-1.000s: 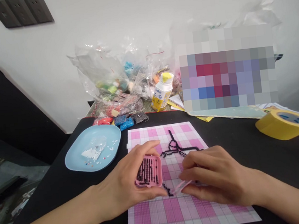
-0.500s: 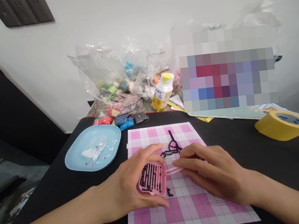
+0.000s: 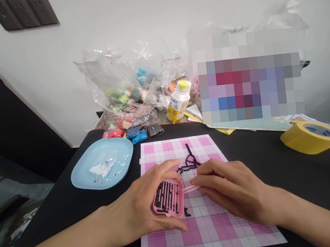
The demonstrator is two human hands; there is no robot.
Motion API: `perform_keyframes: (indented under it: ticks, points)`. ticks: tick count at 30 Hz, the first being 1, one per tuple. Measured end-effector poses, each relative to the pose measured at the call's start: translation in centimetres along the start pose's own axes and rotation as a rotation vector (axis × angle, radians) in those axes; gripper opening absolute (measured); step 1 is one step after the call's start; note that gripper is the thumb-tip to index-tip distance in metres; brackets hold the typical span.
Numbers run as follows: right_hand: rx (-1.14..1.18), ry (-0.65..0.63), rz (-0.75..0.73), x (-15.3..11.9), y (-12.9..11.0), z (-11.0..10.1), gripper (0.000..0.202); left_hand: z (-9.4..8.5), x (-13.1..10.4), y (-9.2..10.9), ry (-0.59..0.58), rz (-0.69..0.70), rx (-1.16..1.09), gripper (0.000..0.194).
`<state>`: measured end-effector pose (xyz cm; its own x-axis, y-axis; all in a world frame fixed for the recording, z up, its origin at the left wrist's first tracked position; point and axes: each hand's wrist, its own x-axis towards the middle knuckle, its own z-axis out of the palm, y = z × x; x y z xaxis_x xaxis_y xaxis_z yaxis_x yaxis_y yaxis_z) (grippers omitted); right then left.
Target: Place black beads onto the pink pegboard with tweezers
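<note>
My left hand (image 3: 150,203) is closed around a small pink bead tray (image 3: 182,210), tilted toward me, with rows of black beads (image 3: 167,196) in its grooves. Between the fingers of my right hand (image 3: 230,187) are pale pink tweezers (image 3: 191,188), whose tips reach over the tray's right side. Whether the tips grip a bead is too small to tell. Below both hands lies a pink-and-white checked pegboard (image 3: 206,237). On it, black beads form an outline (image 3: 190,161) beyond my hands, and a short black bead piece (image 3: 187,212) sits beside the tray.
A blue plate (image 3: 80,175) with white beads and a clear bag lies on the left. Bead packets (image 3: 139,136), plastic bags (image 3: 109,74) and a yellow-white bottle (image 3: 179,102) stand along the back. A yellow tape roll (image 3: 305,142) is at the right.
Both hands stay almost in place. The tweezers have shifted very slightly at the tray's right side; the view has moved a little.
</note>
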<state>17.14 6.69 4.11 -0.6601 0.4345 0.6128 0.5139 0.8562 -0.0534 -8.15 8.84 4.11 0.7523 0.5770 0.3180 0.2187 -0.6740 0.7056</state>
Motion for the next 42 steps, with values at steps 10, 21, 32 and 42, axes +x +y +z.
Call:
perform_keyframes:
  ticks: [10, 21, 32, 42]
  points:
    - [0.002, 0.039, -0.005, -0.12, -0.07, -0.1, 0.017, -0.23, -0.15, 0.03, 0.004, -0.056, 0.042, 0.094]
    - [-0.015, 0.057, -0.015, -0.37, -0.19, -0.61, 0.013, -0.35, 0.0, 0.39, 0.007, -0.063, 0.1, 0.084]
    - [0.029, 0.023, -0.018, -0.55, 0.0, -0.38, 0.01, -0.4, 0.02, 0.39, 0.023, 0.005, 0.15, 0.078]
    - [0.095, -0.043, -0.043, -0.25, -0.04, -0.38, 0.016, -0.23, 0.07, 0.23, 0.07, 0.071, 0.187, 0.075]
